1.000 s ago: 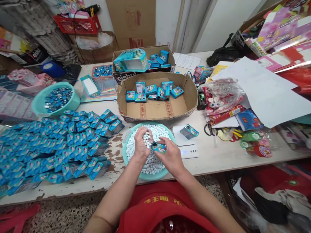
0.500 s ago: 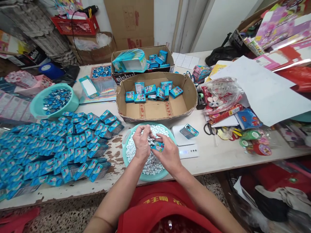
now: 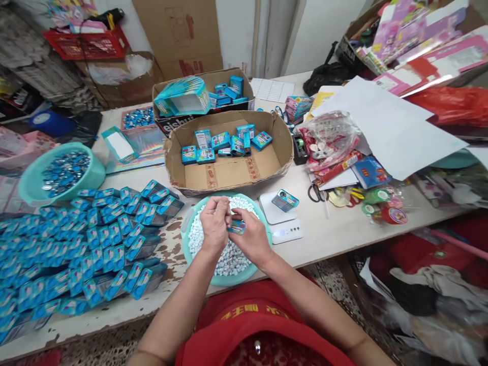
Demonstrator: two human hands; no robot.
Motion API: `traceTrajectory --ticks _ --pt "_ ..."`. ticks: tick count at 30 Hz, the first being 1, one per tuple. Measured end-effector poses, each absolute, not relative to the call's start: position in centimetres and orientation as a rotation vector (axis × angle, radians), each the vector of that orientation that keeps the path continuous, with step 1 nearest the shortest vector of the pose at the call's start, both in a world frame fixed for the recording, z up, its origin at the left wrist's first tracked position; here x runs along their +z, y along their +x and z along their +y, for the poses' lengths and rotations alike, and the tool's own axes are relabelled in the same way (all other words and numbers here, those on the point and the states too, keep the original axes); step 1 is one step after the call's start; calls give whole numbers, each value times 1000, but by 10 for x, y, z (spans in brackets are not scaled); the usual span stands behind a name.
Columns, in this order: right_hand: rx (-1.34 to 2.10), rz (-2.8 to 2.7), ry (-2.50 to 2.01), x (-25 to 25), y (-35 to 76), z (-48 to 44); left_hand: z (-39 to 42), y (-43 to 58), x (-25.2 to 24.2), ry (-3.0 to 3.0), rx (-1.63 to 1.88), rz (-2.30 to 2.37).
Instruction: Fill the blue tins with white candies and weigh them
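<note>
Right hand [image 3: 252, 237] grips a blue box [image 3: 237, 227] — left hand [image 3: 214, 223] curled, hold hidden — above a bowl [image 3: 233, 280] of white pellets [image 3: 233, 260].

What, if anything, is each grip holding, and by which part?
The right grip holds a blue box by its near and far sides; whether the left grip holds anything cannot be told.

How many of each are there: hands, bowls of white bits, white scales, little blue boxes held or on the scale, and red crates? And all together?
Hands: 2 (left hand, right hand)
Bowl of white bits: 1
White scale: 1
Little blue boxes: 2 (held box, box on the scale)
Red crate: 1
Total: 7
</note>
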State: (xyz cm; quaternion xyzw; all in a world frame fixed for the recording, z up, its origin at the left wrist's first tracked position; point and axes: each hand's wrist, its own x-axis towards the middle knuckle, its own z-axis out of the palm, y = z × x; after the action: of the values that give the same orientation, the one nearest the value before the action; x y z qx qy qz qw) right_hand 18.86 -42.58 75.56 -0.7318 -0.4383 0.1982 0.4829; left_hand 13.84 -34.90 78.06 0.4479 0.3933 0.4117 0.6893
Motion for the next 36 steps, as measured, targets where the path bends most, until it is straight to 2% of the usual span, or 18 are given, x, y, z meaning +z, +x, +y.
traceTrajectory --ticks 5,8,11,14,17,20,25,31,33,36 --pt "496 -1047 -1722 756 196 -446 -331 127 785 749 863 826" --pt "511 -970 -1708 758 204 -478 -317 118 763 679 832 947" --pt "527 -820 -1779 755 217 -517 -314 113 725 997 752 1185" --pt "478 -527 -1907 744 237 -556 -320 106 696 1647 625 1269" --pt "335 -283 -2034 726 261 -583 -325 99 688 2214 434 1091" --pt "270 -162 -2111 705 284 -596 -328 103 695 2510 345 951" --pt "256 -122 -2074 684 304 -592 -340 181 704 2607 292 663" --pt "312 -254 -1969 671 314 -561 -344 297 686 2591 -251 271" --pt "330 -310 -1945 664 318 -545 -337 298 687 2543 -208 343" --pt "334 -422 -1907 650 325 -518 -325 266 706 2457 134 575"
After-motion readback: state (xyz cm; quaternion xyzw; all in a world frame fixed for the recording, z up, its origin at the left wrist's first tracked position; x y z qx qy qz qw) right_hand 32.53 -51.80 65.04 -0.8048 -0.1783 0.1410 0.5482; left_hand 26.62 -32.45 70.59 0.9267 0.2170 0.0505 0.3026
